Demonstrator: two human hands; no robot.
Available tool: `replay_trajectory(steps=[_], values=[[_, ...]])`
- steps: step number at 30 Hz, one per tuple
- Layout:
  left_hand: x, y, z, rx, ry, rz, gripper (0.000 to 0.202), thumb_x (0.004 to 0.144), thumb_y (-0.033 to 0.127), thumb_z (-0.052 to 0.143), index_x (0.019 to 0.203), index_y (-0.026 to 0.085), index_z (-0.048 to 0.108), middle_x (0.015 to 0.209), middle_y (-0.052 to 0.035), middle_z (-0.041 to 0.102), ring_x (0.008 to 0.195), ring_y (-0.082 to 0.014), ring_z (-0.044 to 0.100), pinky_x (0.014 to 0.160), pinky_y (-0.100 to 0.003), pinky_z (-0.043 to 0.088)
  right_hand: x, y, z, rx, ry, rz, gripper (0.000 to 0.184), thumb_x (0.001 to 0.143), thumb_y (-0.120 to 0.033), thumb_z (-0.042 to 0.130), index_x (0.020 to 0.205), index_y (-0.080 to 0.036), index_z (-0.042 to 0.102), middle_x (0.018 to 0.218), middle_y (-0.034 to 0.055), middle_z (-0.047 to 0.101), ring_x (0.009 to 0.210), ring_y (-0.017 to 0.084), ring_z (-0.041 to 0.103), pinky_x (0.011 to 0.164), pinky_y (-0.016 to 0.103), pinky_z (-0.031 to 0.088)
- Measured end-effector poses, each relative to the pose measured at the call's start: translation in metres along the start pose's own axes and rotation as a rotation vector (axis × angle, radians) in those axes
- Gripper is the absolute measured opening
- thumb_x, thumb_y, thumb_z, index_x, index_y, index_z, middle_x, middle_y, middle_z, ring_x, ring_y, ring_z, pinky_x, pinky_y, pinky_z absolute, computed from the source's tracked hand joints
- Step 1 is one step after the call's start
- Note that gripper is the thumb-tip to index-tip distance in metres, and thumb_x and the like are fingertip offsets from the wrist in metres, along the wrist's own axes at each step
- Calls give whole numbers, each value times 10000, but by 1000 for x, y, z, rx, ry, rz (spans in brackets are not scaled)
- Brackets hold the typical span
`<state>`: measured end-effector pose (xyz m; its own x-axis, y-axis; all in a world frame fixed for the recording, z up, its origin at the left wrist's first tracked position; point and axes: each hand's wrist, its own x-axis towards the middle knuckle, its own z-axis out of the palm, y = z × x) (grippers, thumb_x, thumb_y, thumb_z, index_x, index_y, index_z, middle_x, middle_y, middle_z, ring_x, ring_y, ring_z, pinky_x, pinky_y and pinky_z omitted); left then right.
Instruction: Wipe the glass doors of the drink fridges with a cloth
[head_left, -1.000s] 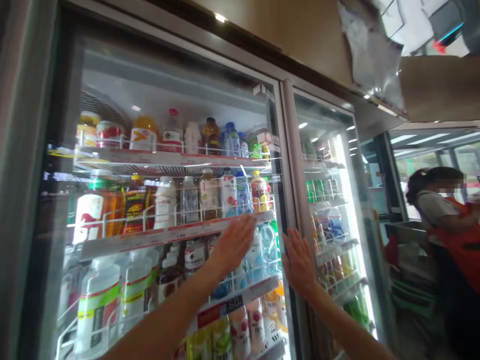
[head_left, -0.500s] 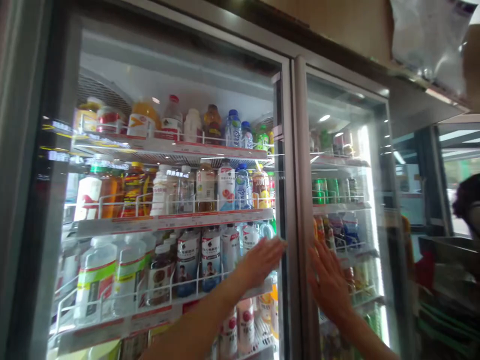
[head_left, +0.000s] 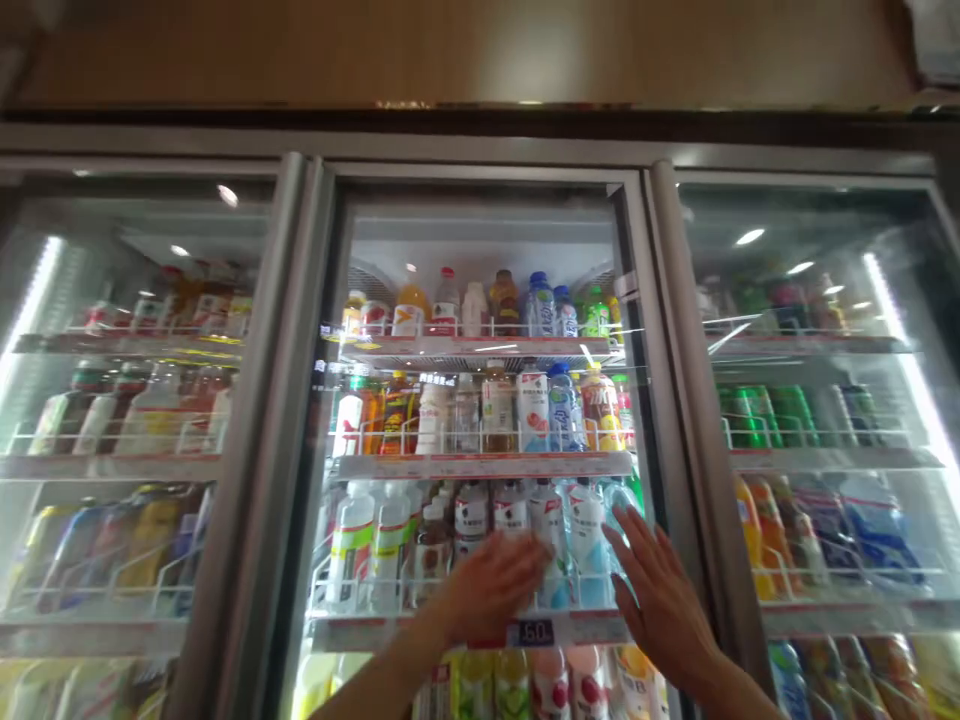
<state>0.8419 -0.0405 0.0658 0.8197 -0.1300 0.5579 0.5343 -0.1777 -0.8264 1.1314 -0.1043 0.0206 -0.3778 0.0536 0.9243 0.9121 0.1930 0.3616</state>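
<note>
My left hand [head_left: 499,580] is raised with its fingers stretched out, a little smeared by motion, in front of the bottles on the third shelf of the middle cooler. To its right, my right hand [head_left: 664,595] stands upright with fingers spread, near the right edge of the middle glass door [head_left: 480,205]. Neither hand holds anything. Whether they touch the glass, I cannot tell. Behind them are clear bottles with white labels [head_left: 587,540], partly covered by my hands, and bottles with green labels [head_left: 352,540] further left.
Metal frames [head_left: 675,400] part the middle door from a right glass door [head_left: 810,260] and a left glass door [head_left: 135,260]. Drinks fill shelves behind all three. A small dark display reading 60 [head_left: 535,632] sits on a shelf edge. A brown wooden panel [head_left: 450,55] runs above.
The view has swung round to face the middle door squarely, bringing the left door into sight. Against the cooler, both hands have shifted left, the right one from the right door to the middle door.
</note>
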Motion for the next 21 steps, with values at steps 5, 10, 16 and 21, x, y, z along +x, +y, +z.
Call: replay_trajectory(steps=[5,10,16,21], values=[[-52,-49,-10,106,60,-465,491,883,337,415,1356,209,377,1434,-82,376,1401,-201,145,1139,-436,95,34,-38,16,27,54,14,573,881,-199,381,1436,-194,237,1456,97,342,1381,255,223,1069,499,284],[-90,-88,-23,-5,37,43,496,875,367,444,1358,289,357,1450,-23,358,1380,-163,223,1140,-394,146,55,-73,26,45,11,-50,588,867,-170,391,1434,-199,237,1474,89,307,1384,257,210,1077,495,277],[-96,-121,-27,54,92,-398,471,895,315,389,1360,239,374,1424,-54,398,1395,-189,171,1141,-415,122,70,-97,28,-63,40,35,555,861,-157,386,1408,-165,291,1473,107,304,1386,256,205,1067,485,292],[-78,-122,-18,-78,79,91,437,889,379,405,1321,315,412,1466,46,324,1387,-146,195,1148,-363,98,74,-103,27,-131,15,18,515,850,-148,389,1364,-164,366,1438,102,369,1384,252,212,1060,471,304]])
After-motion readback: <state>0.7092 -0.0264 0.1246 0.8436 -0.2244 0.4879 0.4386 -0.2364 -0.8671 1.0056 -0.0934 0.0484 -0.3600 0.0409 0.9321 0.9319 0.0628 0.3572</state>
